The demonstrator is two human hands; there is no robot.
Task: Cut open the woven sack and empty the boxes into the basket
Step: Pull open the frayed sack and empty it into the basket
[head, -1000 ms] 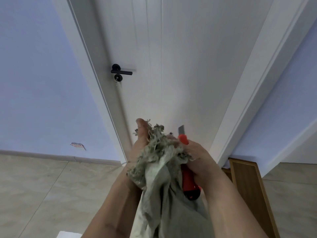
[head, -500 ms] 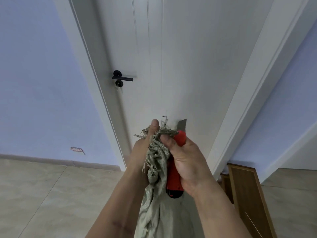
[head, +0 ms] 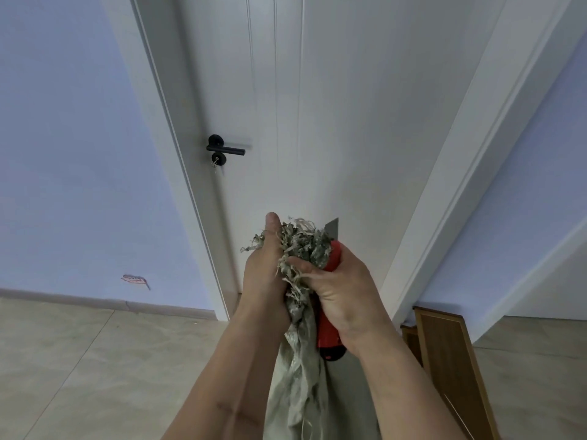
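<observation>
The grey woven sack [head: 298, 382] hangs down between my forearms, its frayed, bunched end [head: 301, 242] held up at chest height. My left hand [head: 265, 274] grips that bunched end from the left, thumb pointing up. My right hand [head: 341, 287] grips a red utility knife [head: 328, 339] and its fingers also press against the frayed fabric. The knife's grey blade [head: 332, 228] sticks up past the fray. No boxes or basket are in view.
A white door [head: 317, 106] with a black lever handle [head: 224, 150] stands straight ahead, lilac walls on both sides. A brown wooden panel [head: 451, 360] leans at the lower right. Beige floor tiles [head: 79, 360] lie below on the left.
Both hands have kept the sack's frayed end raised; my right hand, with the knife, has closed in tighter against the fabric. The view has tilted slightly upward.
</observation>
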